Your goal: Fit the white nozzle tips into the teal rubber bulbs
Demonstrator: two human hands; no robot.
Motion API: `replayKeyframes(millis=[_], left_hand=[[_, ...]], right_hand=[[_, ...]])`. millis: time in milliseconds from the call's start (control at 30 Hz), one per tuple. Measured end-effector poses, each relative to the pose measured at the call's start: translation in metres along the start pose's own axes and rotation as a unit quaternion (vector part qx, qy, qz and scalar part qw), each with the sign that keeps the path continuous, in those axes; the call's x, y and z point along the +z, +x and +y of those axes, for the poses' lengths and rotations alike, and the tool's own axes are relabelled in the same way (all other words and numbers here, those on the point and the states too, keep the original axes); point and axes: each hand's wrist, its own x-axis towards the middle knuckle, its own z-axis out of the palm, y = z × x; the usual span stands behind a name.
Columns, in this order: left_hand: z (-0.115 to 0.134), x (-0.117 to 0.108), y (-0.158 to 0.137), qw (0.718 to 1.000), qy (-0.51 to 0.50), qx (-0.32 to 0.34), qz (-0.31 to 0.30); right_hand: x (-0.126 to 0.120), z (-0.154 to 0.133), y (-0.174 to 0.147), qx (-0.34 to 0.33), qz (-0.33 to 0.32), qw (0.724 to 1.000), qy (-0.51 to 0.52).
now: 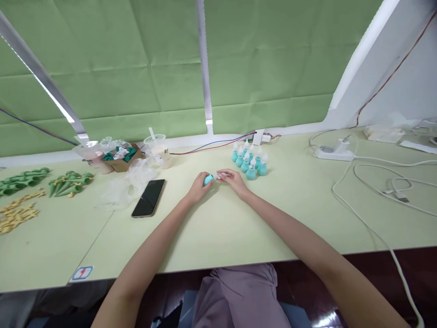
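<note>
A small turquoise piece (208,180), much like the turquoise bases nearby, is gripped in my left hand (198,187). Close beside it, my right hand (235,182) pinches a small whitish piece (220,176) between thumb and fingers. The two pieces nearly meet above the table; whether they touch I cannot tell. Just beyond my right hand stands a cluster of several little turquoise lamps (251,172) with white flame-shaped tips, all upright.
A black phone (149,198) lies left of my hands, beside a crumpled plastic bag (128,182). Behind are a drink cup (159,150) and a cardboard box (124,160). Green cone-shaped pieces (70,183) and yellow pieces (18,216) lie far left. A power strip (334,154) with white cables sits right.
</note>
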Motion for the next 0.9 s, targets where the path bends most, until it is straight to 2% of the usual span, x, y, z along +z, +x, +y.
replayKeyframes(millis=[133,300,467,633,900], left_hand=[[0.005,0.000,-0.003,1.000,-0.006,-0.004,0.008],[0.004,-0.001,-0.007,0.997,0.066,-0.013,0.038],[-0.001,0.000,-0.007,0.992,0.109,0.017,0.059],[0.000,0.002,-0.007,0.993,0.096,0.037,0.058],[0.001,0.008,-0.008,0.993,0.096,0.036,0.053]], right_hand=[[0.001,0.000,-0.002,-0.004,-0.001,1.000,-0.020],[-0.001,-0.003,-0.004,-0.007,-0.038,0.998,-0.042],[-0.001,-0.008,-0.007,-0.026,-0.050,0.993,-0.103],[-0.001,-0.008,-0.009,-0.040,-0.052,0.988,-0.136],[-0.002,-0.011,-0.008,-0.025,-0.076,0.979,-0.188]])
